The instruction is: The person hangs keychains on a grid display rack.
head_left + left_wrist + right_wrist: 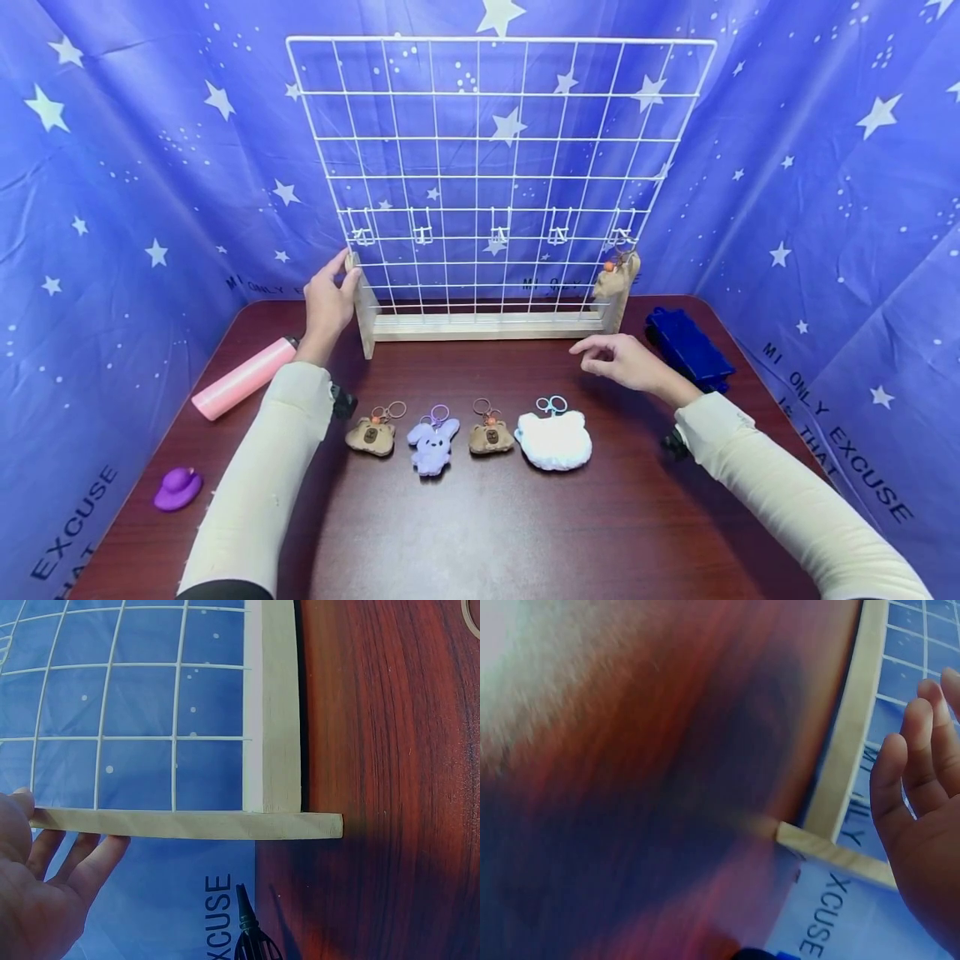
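Observation:
My left hand holds the left wooden upright of a white wire grid rack; in the left wrist view the thumb and fingers lie on opposite sides of that upright. My right hand hovers over the table before the rack's right end, fingers loosely bent and nothing in them. A brown capybara plush keychain hangs from the rightmost hook. In a row nearer me lie a capybara keychain, a lilac rabbit keychain, another capybara keychain and a white plush keychain.
Several wire hooks line a lower row of the grid. At left are a pink cylinder with a dark end and a small purple hat-shaped object. A dark blue object sits at right. Starry blue curtains surround the brown table.

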Available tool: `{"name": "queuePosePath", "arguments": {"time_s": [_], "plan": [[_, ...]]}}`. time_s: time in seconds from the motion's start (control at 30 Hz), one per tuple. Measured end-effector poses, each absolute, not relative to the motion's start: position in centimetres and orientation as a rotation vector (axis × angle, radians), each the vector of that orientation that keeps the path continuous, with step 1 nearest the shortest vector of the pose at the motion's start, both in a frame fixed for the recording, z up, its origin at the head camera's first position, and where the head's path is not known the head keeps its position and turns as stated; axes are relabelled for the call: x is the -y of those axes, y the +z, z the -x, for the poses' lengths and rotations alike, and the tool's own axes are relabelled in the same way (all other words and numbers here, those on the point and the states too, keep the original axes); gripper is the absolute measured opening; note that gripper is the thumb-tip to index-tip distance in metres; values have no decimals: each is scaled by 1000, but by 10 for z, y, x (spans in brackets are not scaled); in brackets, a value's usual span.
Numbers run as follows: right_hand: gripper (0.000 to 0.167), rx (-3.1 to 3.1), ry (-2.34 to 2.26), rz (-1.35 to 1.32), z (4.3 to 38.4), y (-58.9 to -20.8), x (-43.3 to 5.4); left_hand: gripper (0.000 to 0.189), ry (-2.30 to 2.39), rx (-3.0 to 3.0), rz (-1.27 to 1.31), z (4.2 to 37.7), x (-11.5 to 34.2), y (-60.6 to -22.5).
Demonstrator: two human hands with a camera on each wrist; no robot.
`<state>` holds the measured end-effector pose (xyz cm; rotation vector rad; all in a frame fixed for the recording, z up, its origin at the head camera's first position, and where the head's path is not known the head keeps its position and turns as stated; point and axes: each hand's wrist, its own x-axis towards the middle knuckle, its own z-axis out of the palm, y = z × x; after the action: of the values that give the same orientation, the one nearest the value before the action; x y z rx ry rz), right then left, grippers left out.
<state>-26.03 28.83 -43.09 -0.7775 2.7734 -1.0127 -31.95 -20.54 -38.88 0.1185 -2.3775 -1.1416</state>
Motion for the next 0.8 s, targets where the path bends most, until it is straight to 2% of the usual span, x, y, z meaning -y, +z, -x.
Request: {"name": "queuePosePath", "arguments": {"time_s": [0.5,0.8], "plan": [[25,-2594,-840,957,257,-464,-266,46,-1144,2365,-104,319,206,-389],[26,-2530,-782,986,256,-467,-262,46,-1152,2366,-110,318,206,-389]]}}
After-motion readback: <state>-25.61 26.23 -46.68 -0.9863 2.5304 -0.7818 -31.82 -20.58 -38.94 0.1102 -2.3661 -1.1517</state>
